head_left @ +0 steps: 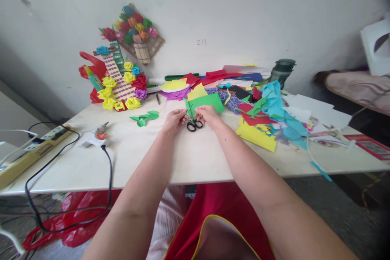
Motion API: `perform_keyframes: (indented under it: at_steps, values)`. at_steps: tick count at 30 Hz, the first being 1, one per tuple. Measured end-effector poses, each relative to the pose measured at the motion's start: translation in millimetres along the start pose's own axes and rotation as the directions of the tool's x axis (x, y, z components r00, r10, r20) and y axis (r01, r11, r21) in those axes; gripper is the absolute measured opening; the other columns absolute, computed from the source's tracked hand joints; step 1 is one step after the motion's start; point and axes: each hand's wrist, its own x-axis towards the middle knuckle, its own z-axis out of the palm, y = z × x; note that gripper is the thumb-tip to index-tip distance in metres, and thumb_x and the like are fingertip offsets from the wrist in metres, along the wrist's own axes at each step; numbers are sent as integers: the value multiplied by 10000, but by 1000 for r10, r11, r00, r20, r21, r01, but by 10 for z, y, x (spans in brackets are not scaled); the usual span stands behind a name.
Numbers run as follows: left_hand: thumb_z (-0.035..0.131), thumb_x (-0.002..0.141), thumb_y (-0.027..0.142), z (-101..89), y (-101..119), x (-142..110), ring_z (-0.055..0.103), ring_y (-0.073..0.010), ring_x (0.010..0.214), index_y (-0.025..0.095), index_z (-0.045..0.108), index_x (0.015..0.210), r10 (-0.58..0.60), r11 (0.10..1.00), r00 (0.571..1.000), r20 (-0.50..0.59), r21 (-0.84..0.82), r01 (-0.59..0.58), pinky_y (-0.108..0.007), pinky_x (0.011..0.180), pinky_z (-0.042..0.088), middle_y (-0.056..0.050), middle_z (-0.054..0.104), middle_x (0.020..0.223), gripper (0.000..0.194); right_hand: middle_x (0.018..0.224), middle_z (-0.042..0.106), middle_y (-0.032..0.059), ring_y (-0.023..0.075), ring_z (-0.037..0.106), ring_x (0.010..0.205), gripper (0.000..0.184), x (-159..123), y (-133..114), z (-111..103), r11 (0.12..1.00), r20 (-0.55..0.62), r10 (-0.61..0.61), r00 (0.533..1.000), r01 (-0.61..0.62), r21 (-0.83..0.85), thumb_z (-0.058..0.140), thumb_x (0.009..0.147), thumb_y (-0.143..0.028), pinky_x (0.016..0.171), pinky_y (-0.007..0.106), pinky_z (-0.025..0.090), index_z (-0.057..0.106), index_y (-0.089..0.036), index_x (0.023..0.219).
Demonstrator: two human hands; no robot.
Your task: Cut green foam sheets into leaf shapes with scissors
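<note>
My left hand (176, 120) and my right hand (208, 115) meet over the middle of the white table (195, 158). Both have their fingers pinched on a small green paper piece (189, 109) held between them, just in front of a larger green sheet (210, 102). Black-handled scissors (194, 124) lie on the table right under the hands, untouched. Green cut-out leaf shapes (144, 117) lie to the left of my left hand.
A heap of coloured paper sheets and scraps (262, 113) covers the right and back of the table. Paper-flower crafts (122, 85) lean on the wall at back left. A glue gun (97, 135) with black cable and a power strip (33, 150) lie left. A dark bottle (282, 71) stands behind.
</note>
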Motion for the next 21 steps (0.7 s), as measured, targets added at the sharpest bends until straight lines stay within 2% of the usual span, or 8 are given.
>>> perform_keyframes:
  at_steps: [3,6,15,21]
  values:
    - [769,601,295,-4,-7,-3,421,-37,407,110,589,659,-9,999,999,53,39,7,-177,386,282,6,542,520,265,590,623,4,72,501,394,62,-11,5,4,989,38,45,998,-50,142,562,778,-157,308,175,288,567,-137,720]
    - [769,602,308,-4,-9,-5,422,-42,409,105,598,668,-24,997,996,84,76,17,-186,392,284,4,541,521,273,580,632,1,68,500,391,44,-9,22,4,976,59,57,997,-68,205,566,768,-129,304,165,287,567,-136,725]
    - [759,617,322,3,-13,-6,423,-47,412,108,605,663,-37,993,994,107,119,25,-193,399,287,1,541,513,267,600,634,-3,49,481,379,53,6,50,4,982,72,35,997,-48,184,564,735,-92,296,156,271,586,-129,704]
    - [762,616,330,26,-11,-22,420,-44,397,107,605,659,-52,989,991,126,142,34,-184,383,284,-5,552,512,276,524,587,-25,45,423,348,42,2,42,-1,973,36,41,998,-49,228,571,695,-91,290,160,229,582,-131,692]
